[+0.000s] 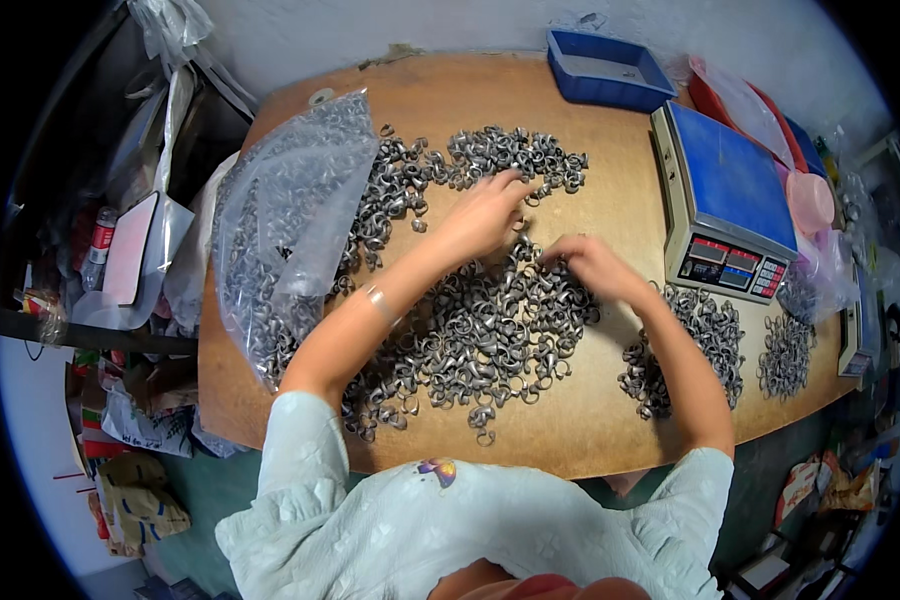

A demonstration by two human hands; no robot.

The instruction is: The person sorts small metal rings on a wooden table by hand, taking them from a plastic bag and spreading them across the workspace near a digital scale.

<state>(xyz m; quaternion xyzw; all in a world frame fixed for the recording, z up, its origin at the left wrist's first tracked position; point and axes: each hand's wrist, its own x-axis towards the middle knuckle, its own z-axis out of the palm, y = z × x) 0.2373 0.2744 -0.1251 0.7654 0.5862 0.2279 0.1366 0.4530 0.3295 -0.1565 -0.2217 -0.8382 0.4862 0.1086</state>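
From my remote seat I see both bare hands working in the centre of the frame over a wide heap of small grey metal ring-shaped fittings (480, 340) spread across the rounded wooden tabletop (590, 420). My left hand (485, 215) lies palm down, just above centre, its fingers loosely spread and resting on the fittings at the heap's upper edge; I cannot tell whether it has hold of any piece. A thin silver bangle (380, 303) sits on that forearm. My right hand (590, 265), just right of centre, is curled with its fingertips drawn together on the heap; whether a fitting is pinched there is hidden.

At the left of the frame a clear plastic bag (290, 230) filled with the same fittings lies on the table, touching the heap. At the right, two smaller piles of fittings (710, 340) sit below a grey electronic scale with a blue weighing plate (730, 190). A blue plastic tray (605, 70) stands at the upper edge of the table.
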